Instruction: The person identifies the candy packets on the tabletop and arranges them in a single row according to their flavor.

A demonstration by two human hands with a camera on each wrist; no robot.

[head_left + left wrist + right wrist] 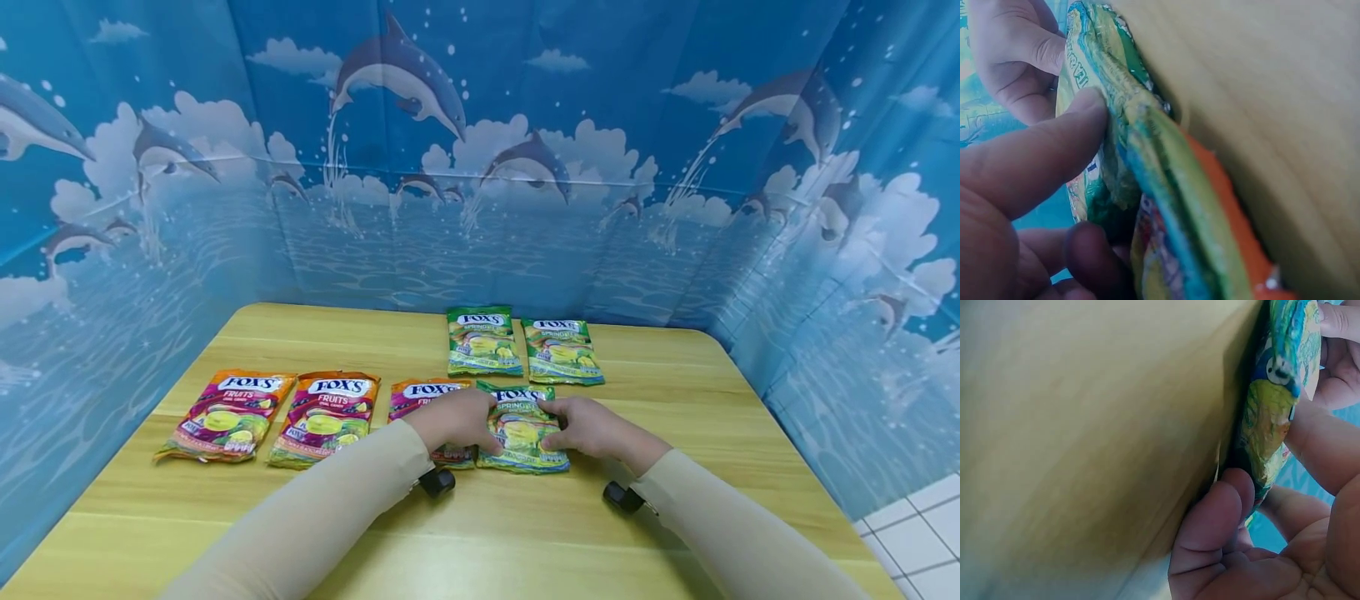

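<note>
A green bag of Fox's candy (519, 429) lies face up at the front of the table, between both hands. My left hand (461, 419) grips its left edge; in the left wrist view the thumb (1079, 128) presses the wrapper and the other fingers are partly hidden. On the opposite edge my right hand (596, 429) holds the same bag, with its fingertips (1216, 509) low against the side by the tabletop. An orange and purple Fox's bag (420, 392) sits right beside it, partly covered by my left hand.
Two more orange and purple bags (232, 412) (326, 417) lie to the left in the same row. Behind, two green bags (483, 342) (562, 352) lie near the far edge of the wooden table (652, 367). A dolphin-printed curtain (480, 242) surrounds the table.
</note>
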